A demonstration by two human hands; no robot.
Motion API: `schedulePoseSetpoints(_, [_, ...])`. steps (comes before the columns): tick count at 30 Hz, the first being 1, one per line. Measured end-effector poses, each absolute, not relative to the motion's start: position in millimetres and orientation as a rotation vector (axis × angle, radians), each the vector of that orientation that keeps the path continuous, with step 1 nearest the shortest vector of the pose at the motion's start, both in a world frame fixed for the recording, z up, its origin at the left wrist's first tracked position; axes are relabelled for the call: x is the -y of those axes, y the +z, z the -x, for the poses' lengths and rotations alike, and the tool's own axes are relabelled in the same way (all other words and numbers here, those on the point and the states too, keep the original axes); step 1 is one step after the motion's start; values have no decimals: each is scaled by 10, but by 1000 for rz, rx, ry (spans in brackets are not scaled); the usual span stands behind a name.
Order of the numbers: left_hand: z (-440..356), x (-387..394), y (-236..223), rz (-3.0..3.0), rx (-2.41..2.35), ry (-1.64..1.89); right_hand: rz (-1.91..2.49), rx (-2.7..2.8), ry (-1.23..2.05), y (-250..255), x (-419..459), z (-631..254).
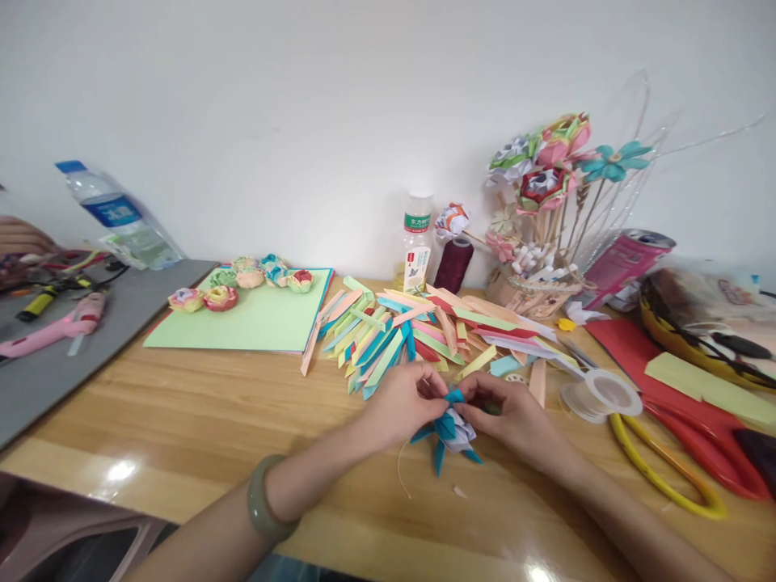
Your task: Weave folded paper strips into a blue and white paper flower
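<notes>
Paper flower (pixel 459 434) partly behind fingers (pixel 486 385)

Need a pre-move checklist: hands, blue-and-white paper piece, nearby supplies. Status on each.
1. Left hand gripping the blue-and-white paper piece: ok, fingertips pinch it.
2. Right hand gripping it too: ok, fingers on its other side.
3. Folded paper strips nearby: ok, piled just beyond the hands.
4. Spool clear of right hand: ok, apart.
5. Thread end secured: not ok, trailing loose.
6. Folds under fingertips: cannot tell, covered.
</notes>
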State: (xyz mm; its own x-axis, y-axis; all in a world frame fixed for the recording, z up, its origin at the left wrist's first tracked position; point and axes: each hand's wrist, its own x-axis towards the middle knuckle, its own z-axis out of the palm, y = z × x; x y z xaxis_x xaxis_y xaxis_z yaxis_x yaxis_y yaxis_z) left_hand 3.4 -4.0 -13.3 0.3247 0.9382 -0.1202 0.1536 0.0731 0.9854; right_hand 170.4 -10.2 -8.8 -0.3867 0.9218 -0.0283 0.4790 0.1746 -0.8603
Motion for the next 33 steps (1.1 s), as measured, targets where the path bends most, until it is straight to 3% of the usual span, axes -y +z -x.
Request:
schedulePoseSetpoints(9, [-4, 53, -109, -1603, -1104, 917, 1256, 2139, 714, -3, 150, -1684])
schedulePoseSetpoints(17, [-8, -10, 5, -1016, -997, 864, 1053, 2247, 335, -44, 162, -1811])
schedulePoseSetpoints(21, [-12, 2, -18, -1129, -964, 792, 868, 2280, 253, -33, 162, -1842])
schedulePoseSetpoints(25, [-13, 63, -15, -1344, -1034, 1020, 936, 2131, 143, 47, 192, -1815])
schedulePoseSetpoints(27, [-7, 99, -3, -1521, -1074, 1148, 1073, 2013, 193, 94, 212, -1789])
schedulePoseSetpoints(33, [14, 158, -19, -1986, -977, 1270, 1346, 1873, 814, 154, 195, -1723])
